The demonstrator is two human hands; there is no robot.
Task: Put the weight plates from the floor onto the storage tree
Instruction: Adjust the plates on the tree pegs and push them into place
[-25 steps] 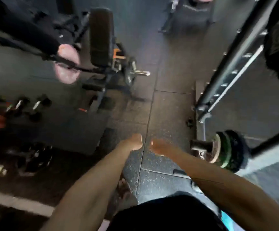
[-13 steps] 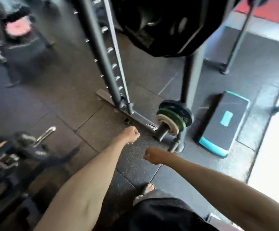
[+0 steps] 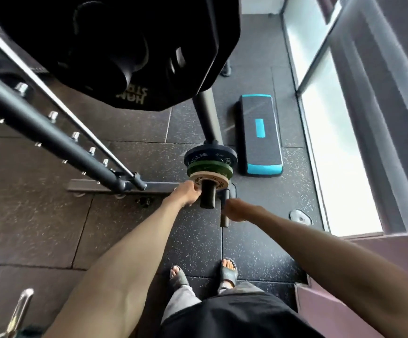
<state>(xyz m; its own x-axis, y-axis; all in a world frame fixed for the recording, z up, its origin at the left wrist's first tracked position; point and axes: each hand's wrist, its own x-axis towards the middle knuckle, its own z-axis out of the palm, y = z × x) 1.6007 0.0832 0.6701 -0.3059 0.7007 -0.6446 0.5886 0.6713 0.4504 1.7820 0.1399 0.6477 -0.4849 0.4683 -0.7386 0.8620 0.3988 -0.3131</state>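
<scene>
The storage tree's low peg (image 3: 208,195) carries a black plate (image 3: 209,156), a green plate (image 3: 210,168) and a white plate (image 3: 218,182), stacked front to back. My left hand (image 3: 187,193) rests at the white plate's left rim with its fingers curled over the edge. My right hand (image 3: 237,212) is a closed fist just right of the peg, against a thinner black peg (image 3: 224,222). A small grey plate (image 3: 300,217) lies flat on the floor to the right. Large black plates (image 3: 115,50) hang on the tree overhead.
A rack's slanted black upright (image 3: 52,132) with chrome pins runs down to a base bar (image 3: 88,186) at left. A black and teal step platform (image 3: 259,135) lies behind the peg. Glass panels (image 3: 339,154) line the right side. My sandalled feet (image 3: 203,274) stand below.
My view has swung from the open gym floor round to the storage tree. Both fists have reached forward to the low peg, and the left now touches the white plate.
</scene>
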